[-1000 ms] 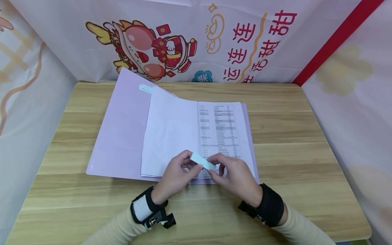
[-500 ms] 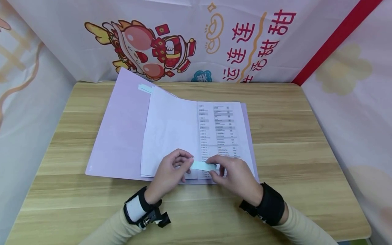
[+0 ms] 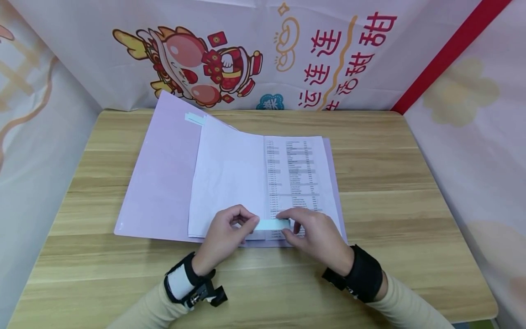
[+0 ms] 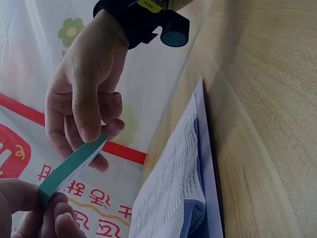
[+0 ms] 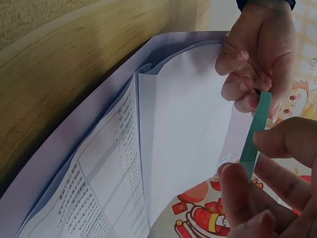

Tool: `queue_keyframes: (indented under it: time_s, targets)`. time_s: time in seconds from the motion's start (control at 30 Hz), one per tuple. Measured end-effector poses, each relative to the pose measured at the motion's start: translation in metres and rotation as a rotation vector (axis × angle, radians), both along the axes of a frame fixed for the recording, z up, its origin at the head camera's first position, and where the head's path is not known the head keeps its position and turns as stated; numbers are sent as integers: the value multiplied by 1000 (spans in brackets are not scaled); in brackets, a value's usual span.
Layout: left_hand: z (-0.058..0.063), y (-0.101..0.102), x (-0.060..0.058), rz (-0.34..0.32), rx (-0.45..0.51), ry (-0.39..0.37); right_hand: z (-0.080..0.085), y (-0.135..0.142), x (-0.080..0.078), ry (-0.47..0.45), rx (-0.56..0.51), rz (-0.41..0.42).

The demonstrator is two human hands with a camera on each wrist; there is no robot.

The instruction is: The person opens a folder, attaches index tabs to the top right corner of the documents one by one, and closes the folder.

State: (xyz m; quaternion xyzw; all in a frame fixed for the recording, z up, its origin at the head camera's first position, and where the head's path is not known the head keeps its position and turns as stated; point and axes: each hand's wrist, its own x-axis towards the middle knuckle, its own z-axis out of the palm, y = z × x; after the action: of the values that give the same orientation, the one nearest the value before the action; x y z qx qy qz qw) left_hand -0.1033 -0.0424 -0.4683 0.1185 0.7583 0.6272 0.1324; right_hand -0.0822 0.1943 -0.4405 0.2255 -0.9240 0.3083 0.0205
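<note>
Your left hand (image 3: 223, 235) and right hand (image 3: 314, 235) each pinch one end of the pale green strip (image 3: 272, 224), held level just above the fold of the papers (image 3: 230, 173) in the open lilac folder (image 3: 160, 173), near the counter's (image 3: 411, 192) front edge. If the strip is adhesive, it could sag, land crooked or catch the loose sheet, should one pinch slacken. There is open counter to the right and along the front edge.

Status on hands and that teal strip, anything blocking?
Left hand and right hand each pinch one end of the teal strip. Strip held above the open folder's near edge, over the papers. Nothing in the way.
</note>
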Motion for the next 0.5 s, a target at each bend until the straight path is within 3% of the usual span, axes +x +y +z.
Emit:
queue_keyframes:
  time_s: [0.5]
  targets:
    - [0, 2, 0, 25, 24, 12, -7, 1, -3, 93, 6, 40]
